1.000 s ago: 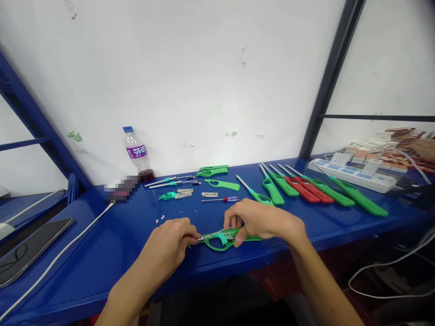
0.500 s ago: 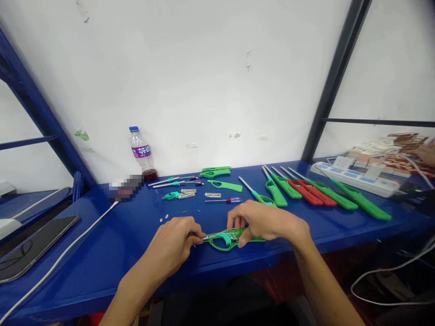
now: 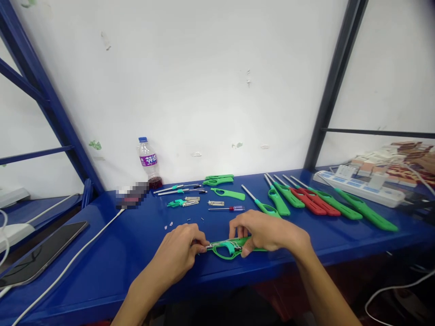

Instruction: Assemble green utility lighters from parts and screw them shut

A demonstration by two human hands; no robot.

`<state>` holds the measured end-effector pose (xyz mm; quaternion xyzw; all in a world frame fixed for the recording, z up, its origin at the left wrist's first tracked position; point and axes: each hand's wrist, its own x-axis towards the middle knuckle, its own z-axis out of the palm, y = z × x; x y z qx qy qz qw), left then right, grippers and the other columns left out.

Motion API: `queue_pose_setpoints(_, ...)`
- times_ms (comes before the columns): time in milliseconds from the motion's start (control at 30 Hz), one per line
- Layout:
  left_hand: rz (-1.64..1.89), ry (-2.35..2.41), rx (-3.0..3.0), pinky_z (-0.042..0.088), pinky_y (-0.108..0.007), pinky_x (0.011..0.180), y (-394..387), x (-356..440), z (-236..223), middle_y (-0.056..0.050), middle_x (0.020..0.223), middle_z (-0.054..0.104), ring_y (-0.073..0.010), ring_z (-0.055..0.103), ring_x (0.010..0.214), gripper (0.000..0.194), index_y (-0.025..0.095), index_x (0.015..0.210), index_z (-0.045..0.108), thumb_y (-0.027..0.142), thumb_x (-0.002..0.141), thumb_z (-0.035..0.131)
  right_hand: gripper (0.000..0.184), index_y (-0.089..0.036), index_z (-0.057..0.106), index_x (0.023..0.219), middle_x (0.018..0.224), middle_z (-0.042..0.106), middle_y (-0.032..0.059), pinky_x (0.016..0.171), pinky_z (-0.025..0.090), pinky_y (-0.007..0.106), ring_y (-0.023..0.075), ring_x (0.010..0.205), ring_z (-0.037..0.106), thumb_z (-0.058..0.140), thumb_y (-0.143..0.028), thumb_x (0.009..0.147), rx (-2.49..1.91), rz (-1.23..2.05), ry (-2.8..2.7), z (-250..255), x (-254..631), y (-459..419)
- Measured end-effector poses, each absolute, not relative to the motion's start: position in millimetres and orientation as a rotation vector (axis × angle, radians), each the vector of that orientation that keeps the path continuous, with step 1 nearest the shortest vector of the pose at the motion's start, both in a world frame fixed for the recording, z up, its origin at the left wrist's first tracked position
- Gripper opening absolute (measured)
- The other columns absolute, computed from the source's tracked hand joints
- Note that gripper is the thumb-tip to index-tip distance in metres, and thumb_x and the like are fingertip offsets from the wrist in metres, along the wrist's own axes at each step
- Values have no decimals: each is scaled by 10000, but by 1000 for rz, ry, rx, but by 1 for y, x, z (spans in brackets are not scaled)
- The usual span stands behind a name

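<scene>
An opened green gas lighter [image 3: 220, 256] lies near the table's front edge, with its teal trigger [image 3: 230, 247] and thin wires showing inside the casing. My left hand [image 3: 185, 242] pinches the metal tube at its left end. Across the body, my right hand [image 3: 263, 230] grips the handle part between thumb and fingers, hiding some of it. Behind my hands lie a screwdriver [image 3: 234, 208], a clear gas tank [image 3: 216, 203], several teal parts [image 3: 176, 203], metal tubes with wires [image 3: 175, 192] and green casing halves [image 3: 227, 194]. Tiny screws and white bits are scattered in front of these.
Along the right stand finished-looking green lighters [image 3: 369, 212] and red lighters [image 3: 307, 201], beside a white power strip [image 3: 360, 188]. A bottle [image 3: 149, 163] is by the wall. On the left, a white cable [image 3: 81, 253] crosses the table near a dark phone [image 3: 44, 251].
The camera view has tilted, so everything sits slightly lower and further right in the picture. Both hands keep their hold on the lighter with hardly any other movement.
</scene>
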<state>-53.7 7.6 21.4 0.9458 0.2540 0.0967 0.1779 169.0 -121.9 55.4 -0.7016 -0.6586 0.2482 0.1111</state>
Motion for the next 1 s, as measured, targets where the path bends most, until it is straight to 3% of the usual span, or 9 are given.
queue_pose_setpoints(300, 267, 693, 2717, 446, -323, 860, 6, -49, 17, -18, 1003, 738, -221, 645, 1004, 262, 261, 924, 755, 98, 946, 552, 342, -258, 765, 997, 942, 695, -11, 686, 439, 235, 206, 958, 666, 931, -180, 708, -2087, 705, -1905, 53, 169, -122)
queue_pose_setpoints(533, 207, 847, 2753, 462, -342, 820, -1, -46, 18, -44, 1060, 738, -265, 654, 1061, 285, 272, 955, 776, 103, 958, 546, 350, -258, 767, 1015, 945, 687, -17, 694, 446, 235, 193, 936, 660, 926, -166, 716, -2058, 719, -1900, 49, 171, -120)
queue_pose_setpoints(800, 182, 845, 2818, 483, -348, 842, -2, -44, 21, -62, 1077, 742, -268, 664, 1060, 322, 259, 992, 790, 96, 970, 512, 372, -263, 760, 1043, 946, 705, -5, 666, 466, 237, 201, 910, 678, 938, -313, 719, -2017, 746, -1900, 49, 178, -120)
queue_pose_setpoints(900, 135, 857, 2836, 487, -375, 858, -5, -45, 22, -65, 1096, 742, -284, 665, 1071, 311, 250, 1005, 781, 115, 989, 502, 334, -258, 761, 1052, 933, 739, -1, 660, 479, 241, 197, 870, 696, 885, -424, 790, -1932, 679, -1946, 53, 180, -120)
queue_pose_setpoints(1000, 160, 819, 2815, 487, -399, 913, -3, -48, 24, -53, 1132, 745, -294, 657, 1123, 262, 262, 1074, 765, 158, 990, 539, 219, -256, 752, 1078, 928, 768, -3, 729, 506, 266, 188, 842, 712, 710, -436, 961, -1855, 487, -1956, 53, 182, -114)
